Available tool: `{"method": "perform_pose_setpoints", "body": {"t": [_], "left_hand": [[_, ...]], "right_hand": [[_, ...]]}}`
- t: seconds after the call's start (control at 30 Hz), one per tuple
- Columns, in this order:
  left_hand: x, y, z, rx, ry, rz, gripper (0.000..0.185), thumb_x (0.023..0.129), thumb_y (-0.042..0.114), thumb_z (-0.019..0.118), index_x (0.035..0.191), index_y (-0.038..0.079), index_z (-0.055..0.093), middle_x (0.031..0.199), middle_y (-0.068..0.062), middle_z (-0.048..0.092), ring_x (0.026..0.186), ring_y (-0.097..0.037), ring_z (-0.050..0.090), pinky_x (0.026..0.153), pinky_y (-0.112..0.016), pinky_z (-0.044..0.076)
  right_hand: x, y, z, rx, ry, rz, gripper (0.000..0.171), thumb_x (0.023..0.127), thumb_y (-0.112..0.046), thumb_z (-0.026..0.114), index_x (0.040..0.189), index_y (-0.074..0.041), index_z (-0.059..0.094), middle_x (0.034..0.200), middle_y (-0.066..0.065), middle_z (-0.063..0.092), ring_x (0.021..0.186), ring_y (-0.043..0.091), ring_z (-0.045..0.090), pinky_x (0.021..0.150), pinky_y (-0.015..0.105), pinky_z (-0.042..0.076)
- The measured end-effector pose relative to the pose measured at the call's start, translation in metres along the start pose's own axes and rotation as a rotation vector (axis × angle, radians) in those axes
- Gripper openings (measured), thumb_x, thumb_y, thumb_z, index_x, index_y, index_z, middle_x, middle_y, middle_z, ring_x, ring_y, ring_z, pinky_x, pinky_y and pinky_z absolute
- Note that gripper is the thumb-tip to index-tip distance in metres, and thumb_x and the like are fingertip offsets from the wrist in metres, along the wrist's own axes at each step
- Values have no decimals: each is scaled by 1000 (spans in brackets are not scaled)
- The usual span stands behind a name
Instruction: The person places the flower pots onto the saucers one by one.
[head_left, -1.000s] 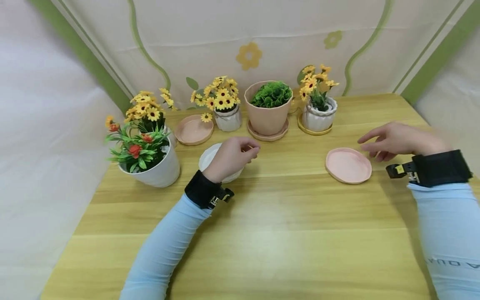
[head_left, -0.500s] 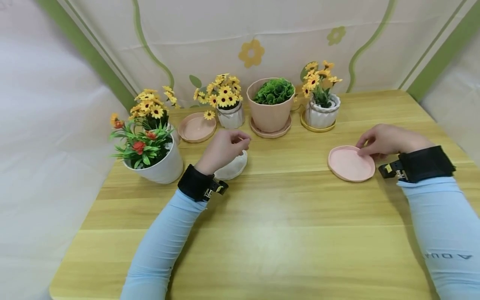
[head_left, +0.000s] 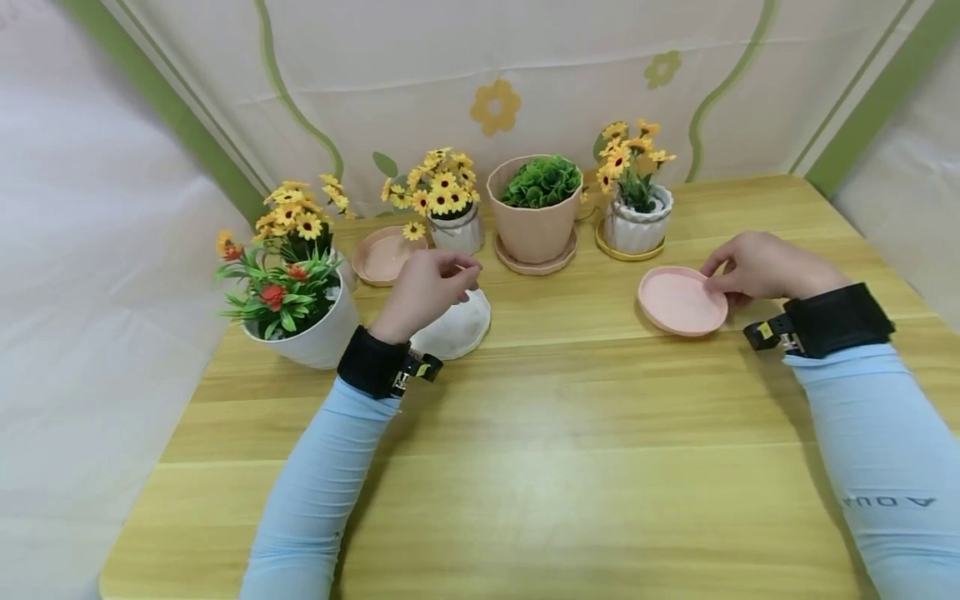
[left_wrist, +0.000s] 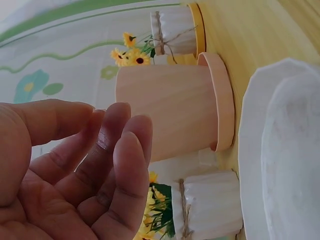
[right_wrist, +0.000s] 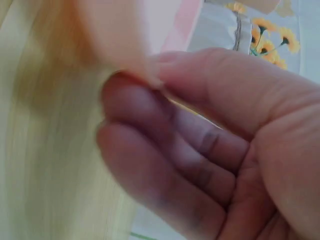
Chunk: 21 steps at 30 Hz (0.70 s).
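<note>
Since the earlier frames the right hand [head_left: 753, 267] has come in from hovering beside the pink saucer [head_left: 681, 300] to pinch its right rim, and the saucer now sits a little further left and nearer the pots. The wrist view shows thumb and fingers [right_wrist: 165, 145] closed on the pink edge, which seems tipped up off the table [head_left: 570, 467], though that view is blurred.

The left hand [head_left: 423, 292] has drawn back slightly and hangs over the left part of the white saucer [head_left: 461, 325], which lies flat on the table. Its fingers [left_wrist: 117, 165] are loosely curled, with the thumb apart from them, and hold nothing.

Behind the white saucer stand a white pot [head_left: 457, 233] of yellow flowers and a pink pot [head_left: 534, 225] of green leaves on its own saucer. A second white pot [head_left: 637, 229] stands on a yellow saucer behind the pink saucer. At the left are an empty pink dish [head_left: 381, 254] and a large white pot [head_left: 315, 329] with red flowers.
</note>
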<state>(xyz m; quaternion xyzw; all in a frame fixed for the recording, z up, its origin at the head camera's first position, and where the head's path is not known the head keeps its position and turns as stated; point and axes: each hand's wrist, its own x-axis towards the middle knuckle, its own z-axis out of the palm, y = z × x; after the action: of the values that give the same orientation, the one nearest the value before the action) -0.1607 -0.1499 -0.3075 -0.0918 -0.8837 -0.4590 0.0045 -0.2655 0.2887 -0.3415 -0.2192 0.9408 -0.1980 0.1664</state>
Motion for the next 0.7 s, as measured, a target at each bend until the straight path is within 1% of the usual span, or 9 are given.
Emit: {"method": "perform_pose_setpoints", "body": {"t": [0.1, 0.23, 0.33, 0.47, 0.57, 0.7], "left_hand": [[-1, 1, -3, 10, 11, 0, 20, 100, 19, 62, 109, 3, 70, 89, -12, 70, 76, -31, 69, 69, -32, 57], [0, -1, -7, 20, 18, 12, 19, 100, 17, 62, 109, 3, 71, 88, -12, 70, 70, -23, 67, 68, -32, 57], [2, -4, -10, 20, 25, 18, 19, 100, 17, 61, 109, 3, 71, 89, -15, 70, 69, -21, 67, 68, -31, 58], [3, -8, -15, 11, 31, 3, 21, 101, 17, 60, 111, 2, 71, 92, -19, 69, 70, -23, 67, 68, -31, 58], [4, -9, -17, -9, 32, -16, 22, 101, 17, 60, 112, 2, 71, 94, -22, 69, 73, -30, 67, 68, -31, 58], [6, -11, -17, -18, 42, -40, 21, 100, 16, 61, 111, 2, 71, 93, -20, 70, 74, -30, 68, 68, -30, 59]], "right_hand": [[3, -5, 2, 14, 21, 1, 22, 92, -11, 68, 106, 7, 68, 69, 4, 67, 59, 21, 64, 53, 31, 52], [9, -11, 7, 34, 35, -3, 24, 93, -11, 67, 106, 9, 66, 66, 5, 67, 58, 21, 65, 52, 31, 52], [13, -14, 10, 62, 43, 9, 26, 94, -11, 65, 107, 12, 65, 64, 6, 67, 57, 21, 65, 51, 31, 51], [16, -18, 14, 102, 48, 55, 29, 94, -11, 63, 110, 13, 63, 64, 7, 67, 57, 21, 66, 50, 30, 52], [17, -19, 16, 111, 42, 71, 28, 94, -10, 63, 110, 13, 63, 64, 7, 67, 57, 21, 66, 50, 30, 52], [16, -18, 17, 123, -12, 76, 24, 95, -9, 63, 108, 10, 63, 64, 7, 66, 56, 21, 64, 52, 32, 54]]}}
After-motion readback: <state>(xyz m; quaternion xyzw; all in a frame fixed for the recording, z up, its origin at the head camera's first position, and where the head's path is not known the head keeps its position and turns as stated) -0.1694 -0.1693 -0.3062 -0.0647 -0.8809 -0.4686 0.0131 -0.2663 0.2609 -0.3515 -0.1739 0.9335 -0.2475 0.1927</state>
